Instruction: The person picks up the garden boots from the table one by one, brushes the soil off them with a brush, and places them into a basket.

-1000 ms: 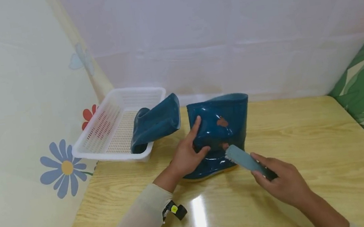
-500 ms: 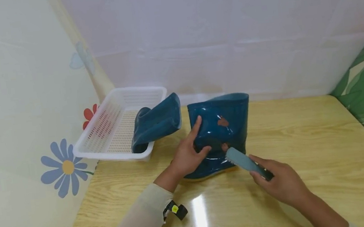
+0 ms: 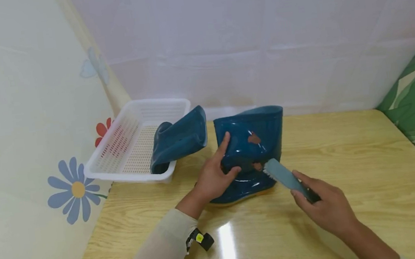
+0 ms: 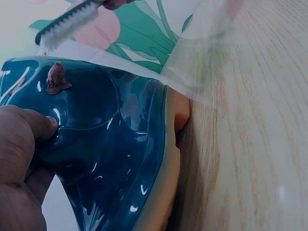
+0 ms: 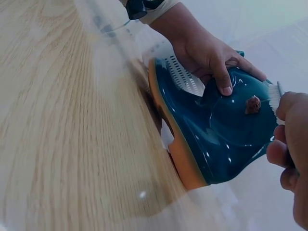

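While gripping boot (image 3: 245, 151) upright on worktop (image 3: 352, 151) with left hand (image 3: 215, 180) and holding brush (image 3: 283, 176) in right hand (image 3: 328, 209), lay bristles (image 4: 72, 28) squarely on lower brown lump (image 3: 258, 166), using short, light strokes to avoid tipping or smearing.

The person's left side wears a plain beige sleeve (image 3: 156, 255) that ends in a cuff (image 3: 186, 221), where 1 small black device (image 3: 206, 242) carries a yellow marking (image 3: 199, 238). A pale sleeve edge (image 3: 403, 258) shows on the right; left hand (image 3: 214, 178) and right hand (image 3: 325, 205) are bare.
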The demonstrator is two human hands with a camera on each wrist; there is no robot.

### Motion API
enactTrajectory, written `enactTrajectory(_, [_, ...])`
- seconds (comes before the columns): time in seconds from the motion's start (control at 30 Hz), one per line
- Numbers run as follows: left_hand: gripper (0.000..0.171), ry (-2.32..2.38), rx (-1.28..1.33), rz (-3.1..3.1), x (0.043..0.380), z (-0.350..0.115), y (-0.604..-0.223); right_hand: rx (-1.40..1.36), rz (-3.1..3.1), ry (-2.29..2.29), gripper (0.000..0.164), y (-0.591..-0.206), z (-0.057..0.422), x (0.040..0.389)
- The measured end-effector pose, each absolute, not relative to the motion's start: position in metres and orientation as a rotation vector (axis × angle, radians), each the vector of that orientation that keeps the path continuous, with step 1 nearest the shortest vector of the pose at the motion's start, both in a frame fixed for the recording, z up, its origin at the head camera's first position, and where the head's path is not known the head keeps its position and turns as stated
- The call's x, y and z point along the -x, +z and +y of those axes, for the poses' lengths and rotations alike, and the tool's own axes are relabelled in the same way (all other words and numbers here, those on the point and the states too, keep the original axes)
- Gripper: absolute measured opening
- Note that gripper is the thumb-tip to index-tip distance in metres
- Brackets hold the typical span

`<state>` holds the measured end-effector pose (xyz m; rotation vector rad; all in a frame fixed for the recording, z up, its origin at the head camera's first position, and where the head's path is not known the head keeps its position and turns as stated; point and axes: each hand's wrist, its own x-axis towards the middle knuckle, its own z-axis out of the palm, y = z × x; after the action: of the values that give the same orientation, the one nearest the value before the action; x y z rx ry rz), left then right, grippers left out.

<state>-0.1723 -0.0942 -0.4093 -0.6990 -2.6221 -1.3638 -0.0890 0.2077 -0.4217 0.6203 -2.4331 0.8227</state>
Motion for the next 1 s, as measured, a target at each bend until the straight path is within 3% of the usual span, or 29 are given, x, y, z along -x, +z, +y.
enactTrajectory(0.5, [0.099, -1.388, 0.687, -2.631, 0.172, -0.094, -0.410, -0.506, -2.692, 0.851, 0.048, -0.422, 0.194, 0.091])
enactTrajectory(0.8, [0.099, -1.346, 0.688, -2.637, 0.172, -0.094, -0.410, -0.628, -2.415, 0.827, 0.054, -0.428, 0.195, 0.093])
enactTrajectory(1.0, [0.099, -1.359, 0.665, -2.648, 0.171, -0.094, -0.410, -0.528, -2.557, 0.873, 0.050, -0.422, 0.188, 0.093])
